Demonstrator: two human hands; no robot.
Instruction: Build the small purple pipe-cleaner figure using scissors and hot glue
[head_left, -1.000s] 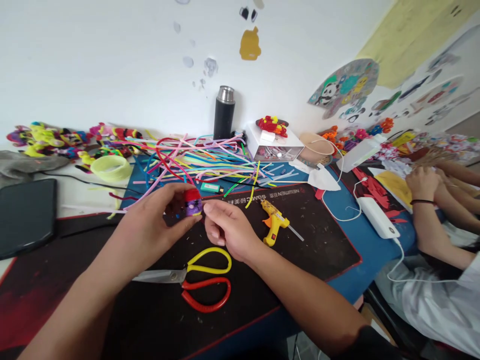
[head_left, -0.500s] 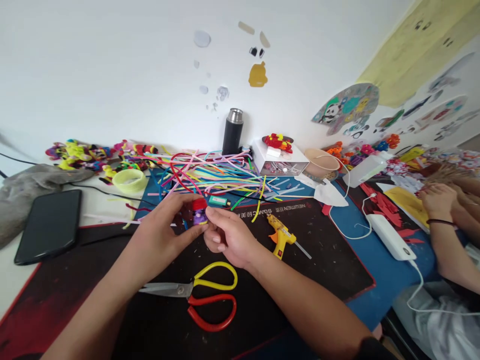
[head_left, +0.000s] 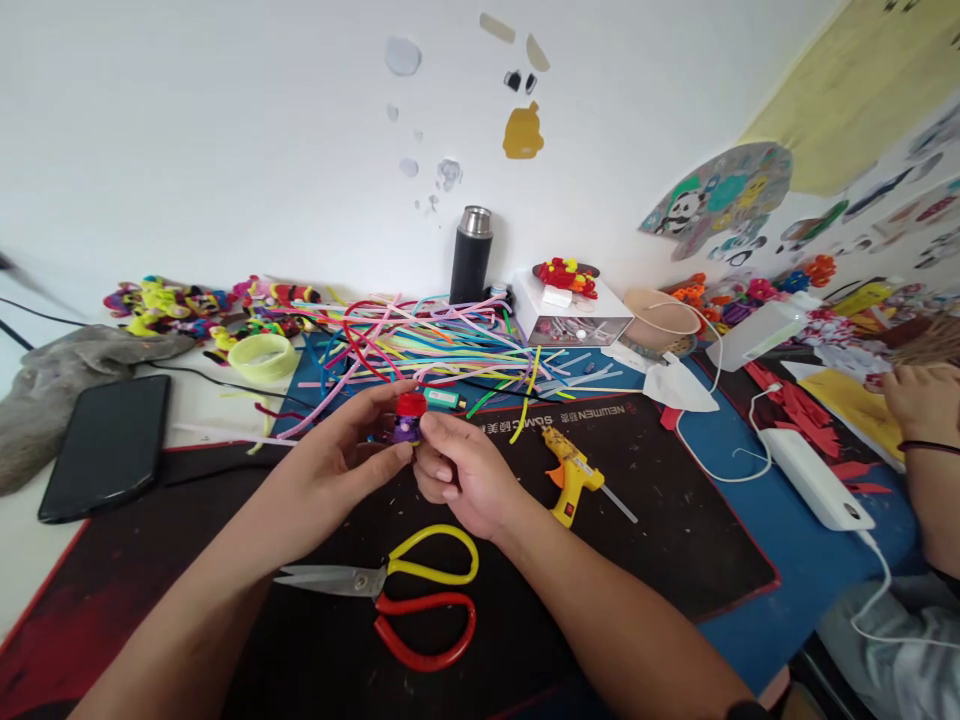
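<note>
Between both hands, above the dark mat (head_left: 645,560), is a small fuzzy figure (head_left: 407,425) with a red top and a purple lower part, seemingly of pipe cleaners. My left hand (head_left: 349,465) grips it from the left, thumb below and fingers behind. With thumb and bent fingers, my right hand (head_left: 465,475) pinches its right side. Part of the figure is hidden by the fingers. Below the hands lie scissors (head_left: 367,580) with one yellow and one red handle, blades pointing left. A yellow glue gun (head_left: 571,478) rests to the right, a clear glue stick protruding from it.
Many coloured pipe cleaners (head_left: 420,340) lie behind the hands, near a black thermos (head_left: 471,260) and a white box (head_left: 574,315). At left are a phone (head_left: 105,450) and a roll of tape (head_left: 262,357). A power bank (head_left: 814,480) and another person's arm (head_left: 934,480) are at right.
The figure has been turned or raised slightly, so more of its red top and purple body shows. Both hands keep their hold. The view has shifted a little.
</note>
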